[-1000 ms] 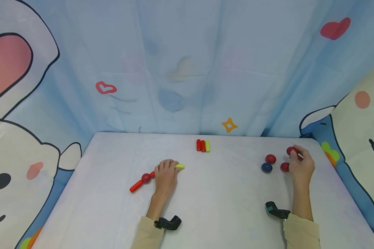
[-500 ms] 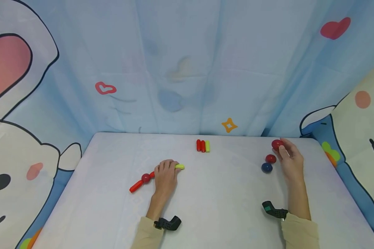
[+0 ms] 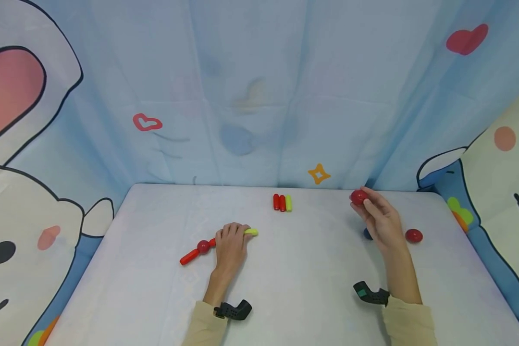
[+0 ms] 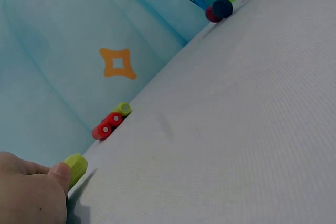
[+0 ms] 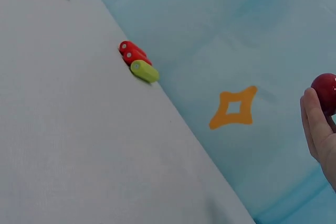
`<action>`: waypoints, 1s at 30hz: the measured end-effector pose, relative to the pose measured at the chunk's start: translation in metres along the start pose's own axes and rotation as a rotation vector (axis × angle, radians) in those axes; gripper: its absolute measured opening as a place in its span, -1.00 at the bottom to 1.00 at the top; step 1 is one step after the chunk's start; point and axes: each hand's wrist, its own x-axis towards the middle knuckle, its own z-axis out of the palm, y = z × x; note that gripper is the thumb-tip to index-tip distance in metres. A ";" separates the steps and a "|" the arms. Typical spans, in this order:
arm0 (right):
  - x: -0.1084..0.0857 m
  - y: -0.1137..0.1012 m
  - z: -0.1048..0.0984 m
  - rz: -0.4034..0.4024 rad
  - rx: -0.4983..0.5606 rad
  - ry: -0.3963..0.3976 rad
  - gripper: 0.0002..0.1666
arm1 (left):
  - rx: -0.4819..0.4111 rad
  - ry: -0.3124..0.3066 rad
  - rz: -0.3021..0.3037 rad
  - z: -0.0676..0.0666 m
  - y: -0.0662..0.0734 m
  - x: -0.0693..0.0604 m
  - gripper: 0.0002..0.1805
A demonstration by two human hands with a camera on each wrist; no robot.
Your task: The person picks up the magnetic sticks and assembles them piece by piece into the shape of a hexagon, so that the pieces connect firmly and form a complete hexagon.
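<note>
The left hand [image 3: 231,251] grips a chain of pieces lying slanted on the table: a red stick [image 3: 189,257], a red ball [image 3: 203,247], another red piece and, past the thumb, a yellow-green stick [image 3: 252,231]. Its middle is hidden under the fingers. In the left wrist view, the thumb lies against the yellow-green stick [image 4: 76,168]. Raised above the table at the right, the right hand [image 3: 384,222] pinches a red ball [image 3: 359,197] between thumb and fingers. That ball [image 5: 325,93] also shows at the right wrist view's edge.
Two red sticks [image 3: 279,202] and a yellow-green one [image 3: 289,203] lie side by side near the table's far edge. A dark blue ball [image 3: 367,234] is partly hidden by the right hand; a red ball [image 3: 413,235] lies to its right. A second red ball [image 4: 212,15] sits behind the blue one.
The right hand has lifted its red ball and moved left with it, uncovering the red ball at the far right. The left hand has stayed in place on the chain.
</note>
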 end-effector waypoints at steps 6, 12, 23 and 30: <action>0.002 0.016 0.014 -0.001 -0.042 -0.093 -0.49 | -0.007 0.010 0.028 0.000 -0.001 -0.002 -0.74; 0.002 0.041 0.038 -0.006 -0.297 -0.170 -0.50 | -0.008 0.015 0.065 -0.001 -0.001 -0.002 -0.75; -0.002 0.086 0.073 0.156 -0.614 -0.250 -0.36 | -0.026 -0.006 0.104 -0.002 0.002 -0.001 -0.73; -0.007 0.105 0.086 0.199 -0.754 -0.299 -0.42 | -0.010 -0.020 0.128 0.001 0.001 -0.001 -0.72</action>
